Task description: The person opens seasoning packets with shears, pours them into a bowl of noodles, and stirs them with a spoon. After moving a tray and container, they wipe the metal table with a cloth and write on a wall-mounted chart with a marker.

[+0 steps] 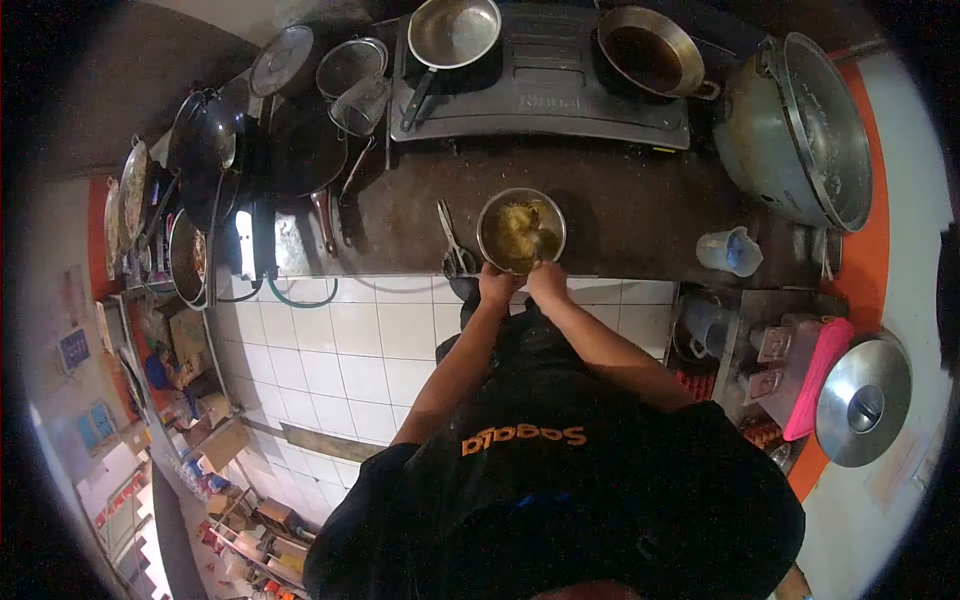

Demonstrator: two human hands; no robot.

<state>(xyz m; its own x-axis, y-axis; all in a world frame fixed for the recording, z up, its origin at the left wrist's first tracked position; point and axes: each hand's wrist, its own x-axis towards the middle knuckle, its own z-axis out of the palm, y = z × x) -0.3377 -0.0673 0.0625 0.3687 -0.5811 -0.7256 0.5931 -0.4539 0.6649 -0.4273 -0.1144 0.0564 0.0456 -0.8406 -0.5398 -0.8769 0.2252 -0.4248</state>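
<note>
The fingers of the left hand (495,286) are closed in on the near edge of a round metal mixing bowl (489,241), and the right hand (546,281) is right next to it with its fingers bunched around what looks like the handle of a spoon (545,243); too small to make out each finger, tbh. The spoon's head is down in a yellowish, lumpy mixture (517,222) inside the bowl. The bowl itself is at the front edge of a dark brown counter (400,205), straight ahead of the person. Just left of it there's a metal utensil (447,228), tongs-like, can't tell exactly. Over to the right, near the counter's edge, sits a clear plastic jug (729,252). Behind all that is a Rinnai gas stove (545,105) with a dark-handled saucepan (454,32) on its left side and a frying pan (651,53) with dark brown liquid on its right. A massive metal pot (755,140) takes up the back right corner. Farther out, there's a bright pink cloth (819,378) beside a round metal lid (864,403) on the right, and a bunch of dark pans (205,150) at the far left.
</note>
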